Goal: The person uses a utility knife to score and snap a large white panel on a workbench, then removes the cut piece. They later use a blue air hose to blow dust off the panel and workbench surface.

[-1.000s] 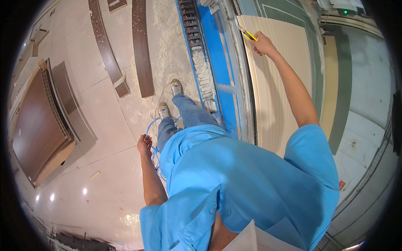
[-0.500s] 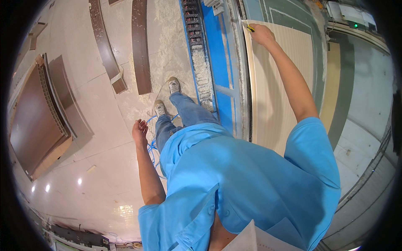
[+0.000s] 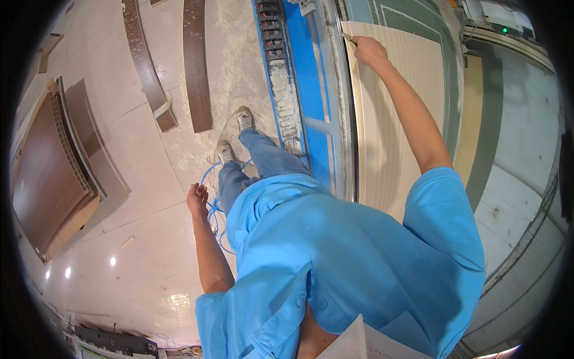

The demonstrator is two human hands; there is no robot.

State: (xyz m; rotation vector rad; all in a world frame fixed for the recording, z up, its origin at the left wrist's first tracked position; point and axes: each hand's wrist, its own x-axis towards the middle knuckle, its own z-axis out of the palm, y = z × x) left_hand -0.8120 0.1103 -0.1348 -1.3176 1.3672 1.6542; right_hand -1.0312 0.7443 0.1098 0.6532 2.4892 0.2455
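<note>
Leaning against the wall at the far left, a dark brown fluted panel (image 3: 45, 185) stands on the pale tiled floor (image 3: 119, 239), with ceiling lights mirrored in the glossy tiles below it. Further right, two long dark brown strips (image 3: 194, 60) lie on the dusty floor near the top edge, side by side and well apart from the panel. The left hand (image 3: 197, 200) hangs free beside the person's thigh, holding nothing, its fingers (image 3: 200, 190) loosely curled and relaxed; just beside it a thin blue cable (image 3: 210, 209) loops over the floor and runs behind the jeans. The person's two grey shoes (image 3: 233, 134) stand on the dusty patch of floor, close to the blue machine frame (image 3: 308, 78), whose grey toothed track runs along its left edge. Right of the frame lies a long cream ribbed panel (image 3: 388, 137) on the machine bed, stretching from the top edge down to the person's blue shirt. The right hand (image 3: 369, 51) is stretched out over the upper left corner of this panel, its fingers clenched around a slim yellow pencil-like tool (image 3: 349, 39) whose tip points at the panel's left edge near the corner. Whether the tip touches the panel cannot be told. At the far right, a narrower cream strip (image 3: 469, 125) lies alongside green bands of the bed.
</note>
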